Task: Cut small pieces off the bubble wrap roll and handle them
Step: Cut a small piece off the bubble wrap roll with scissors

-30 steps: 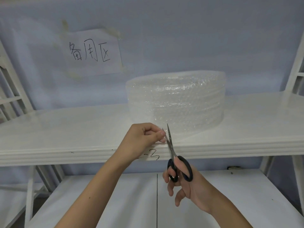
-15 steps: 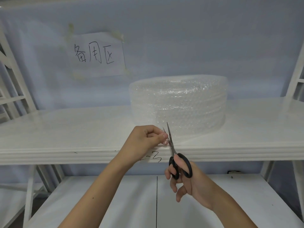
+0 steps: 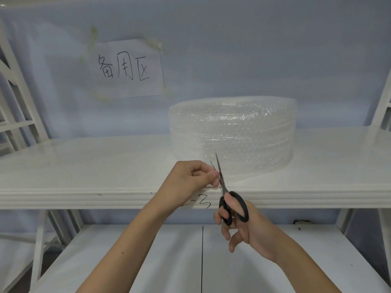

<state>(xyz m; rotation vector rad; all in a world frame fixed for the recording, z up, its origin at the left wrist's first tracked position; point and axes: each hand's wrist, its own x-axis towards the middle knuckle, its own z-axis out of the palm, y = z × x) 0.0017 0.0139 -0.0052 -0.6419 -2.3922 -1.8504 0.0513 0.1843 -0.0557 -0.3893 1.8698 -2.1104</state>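
Note:
A wide roll of clear bubble wrap (image 3: 232, 132) lies on the upper white shelf (image 3: 84, 166), right of centre. Its loose end runs forward to the shelf's front edge. My left hand (image 3: 190, 178) pinches that loose end between thumb and fingers, just left of the blades. My right hand (image 3: 243, 225) holds black-handled scissors (image 3: 230, 206) below the shelf edge. The blades point up and are slightly apart, set into the wrap right next to my left fingertips.
A paper sign with handwritten characters (image 3: 127, 68) is taped to the blue wall behind. A lower white shelf (image 3: 148, 261) lies under my arms. White frame posts stand at the left (image 3: 17, 81) and the right (image 3: 380, 106).
The view has shifted slightly, so the shelf and roll sit a little lower in frame. Both hands stay at the loose end; the scissor blades look a little more closed.

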